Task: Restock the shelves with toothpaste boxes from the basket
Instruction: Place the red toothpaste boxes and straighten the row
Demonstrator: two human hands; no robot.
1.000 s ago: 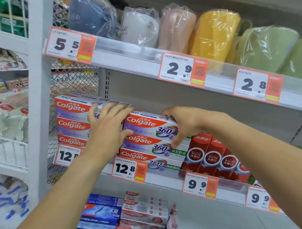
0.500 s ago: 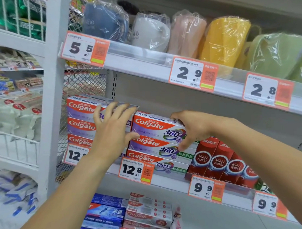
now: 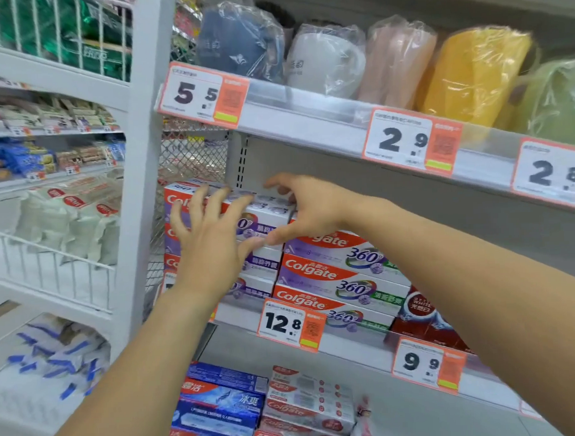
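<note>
Two stacks of Colgate toothpaste boxes stand on the middle shelf point(image 3: 349, 344). My left hand point(image 3: 212, 243) lies flat with spread, straight fingers against the front of the left stack point(image 3: 260, 264). My right hand point(image 3: 307, 207) grips the right end of that stack's top box point(image 3: 268, 215), fingers over its top and thumb under its lower edge. The right stack point(image 3: 330, 271), three boxes high, sits just below my right wrist. The basket is out of view.
Red toothpaste boxes point(image 3: 420, 314) stand right of the stacks. Wrapped mugs point(image 3: 323, 60) fill the shelf above, whose edge carries price tags point(image 3: 410, 141). More toothpaste boxes point(image 3: 227, 406) lie on the shelf below. A white upright post point(image 3: 141, 177) and wire racks are at the left.
My right hand left the right stack's top box and moved left onto the end of the left stack's top box. My left hand stays on the left stack. The view drew closer.
</note>
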